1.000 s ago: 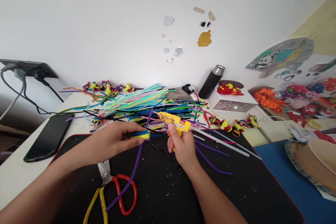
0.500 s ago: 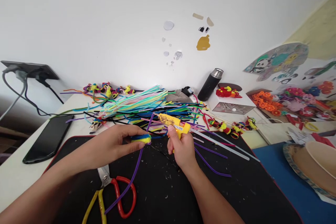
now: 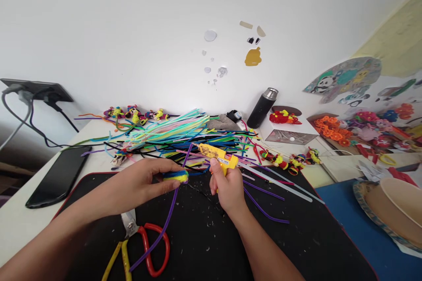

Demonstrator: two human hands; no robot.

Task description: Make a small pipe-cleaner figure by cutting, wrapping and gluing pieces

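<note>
Between the thumb and fingers of my left hand (image 3: pixel 145 180) is a small blue and yellow pipe-cleaner piece (image 3: pixel 180 177). A long purple pipe cleaner (image 3: pixel 169 215) runs past that piece, its upper end near the glue gun's nozzle and its lower end across the scissors. My right hand (image 3: pixel 227 184) is closed round the handle of a yellow glue gun (image 3: pixel 214 153), whose tip points left. Whether the tip touches the purple strand I cannot tell. Below my left hand lie red-handled scissors (image 3: pixel 156 250) and a yellow-handled tool (image 3: pixel 125 261) on the black mat (image 3: pixel 204 237).
A heap of coloured pipe cleaners (image 3: pixel 174 129) lies behind the mat. Small pipe-cleaner figures (image 3: pixel 298 162) stand at the right. A black phone (image 3: pixel 59 178) is at the left, a black flask (image 3: pixel 262 107) by the wall. Clear glue sticks (image 3: pixel 280 184) lie on the mat's right.
The view has shifted slightly. Both hands keep nearly the same pose, with the glue gun's tip still by the upper end of the purple pipe cleaner.
</note>
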